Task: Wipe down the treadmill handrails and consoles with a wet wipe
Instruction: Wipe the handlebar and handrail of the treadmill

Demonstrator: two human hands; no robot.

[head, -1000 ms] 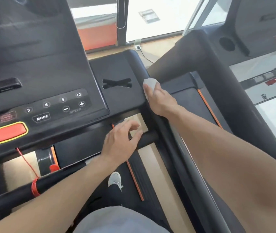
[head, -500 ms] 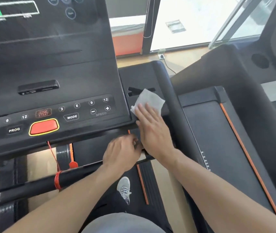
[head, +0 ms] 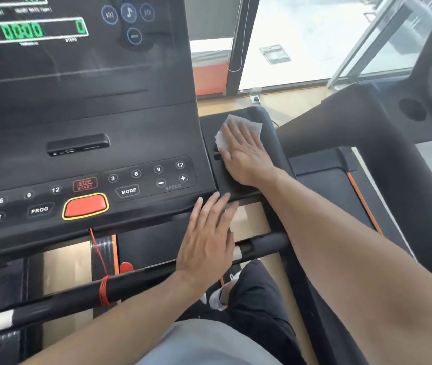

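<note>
**Wipe pressed flat on the console's right wing**

At the 9 o'clock side, the console (head: 83, 122) is seen as a smooth, dark, glossy panel with lit green digits above and printed keys below; a red stop button (head: 85, 206) with a yellow border is set near its lower edge. Below it, a black tubular crossbar (head: 59, 293) is wrapped by a red cord. Toward the centre, the left hand (head: 207, 243) is laid with fingers straight and nothing held, its tips touching the console's lower lip. At 1 o'clock from it, the right hand (head: 245, 154) is spread flat, fingers extended, and the wet wipe (head: 246, 123) is pinned beneath them on the matte side tray (head: 209, 127). The wipe, thin, white and creased, is seen protruding past the fingertips toward 12 o'clock. The rounded right handrail (head: 275, 154) lies just beside the right hand at 3 o'clock, its long axis running from 12 to 6; the right hand is judged the nearer one for it.
</note>
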